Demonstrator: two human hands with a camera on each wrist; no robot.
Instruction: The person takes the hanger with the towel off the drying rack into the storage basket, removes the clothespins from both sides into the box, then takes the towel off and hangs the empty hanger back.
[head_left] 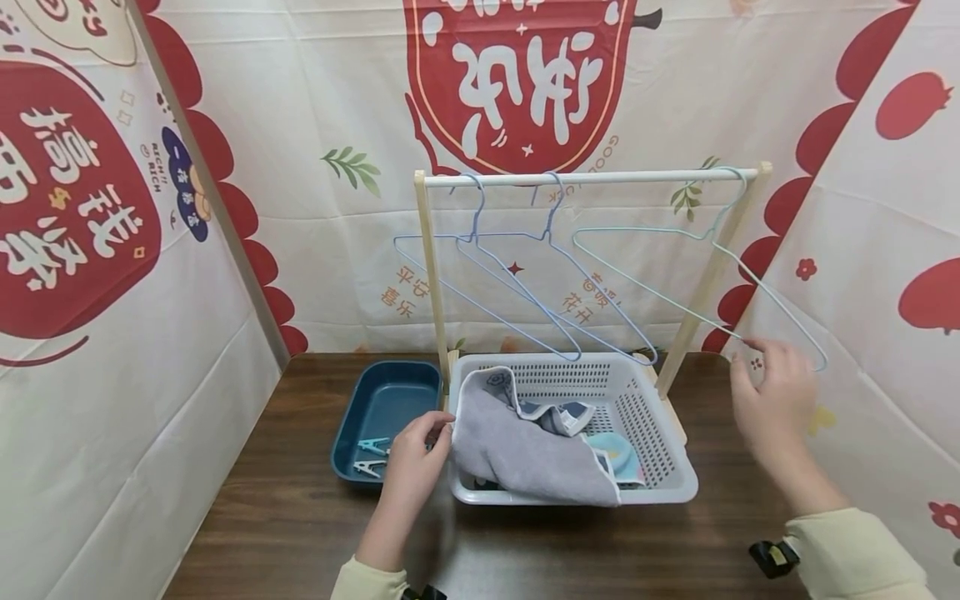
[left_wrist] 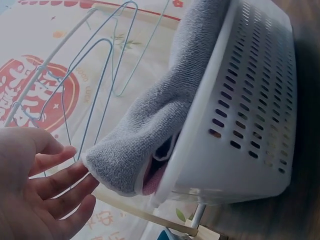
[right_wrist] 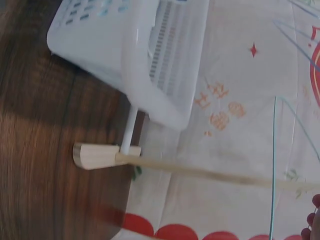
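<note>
A grey towel [head_left: 525, 454] with a pale edge lies in a white perforated laundry basket [head_left: 573, 496], one part draped over the rim. My left hand [head_left: 415, 457] is at the basket's left side. In the left wrist view, the fingertips touch a corner of the towel [left_wrist: 150, 125] while the thumb stays apart from it. A light green clothes hanger [head_left: 645, 287] hangs tilted at the rack's right end. My right hand [head_left: 776, 400] pinches its lower bar; only fingertips [right_wrist: 315, 220] show at the right wrist view's edge.
Two blue hangers [head_left: 517, 325] hang on the rack's white rod [head_left: 600, 177], above the basket. Left of the basket, a dark blue tray [head_left: 348, 437] holds several clothespins [head_left: 372, 446]. Other folded cloths [head_left: 615, 450] lie inside the basket. Printed fabric surrounds the wooden table [head_left: 277, 508].
</note>
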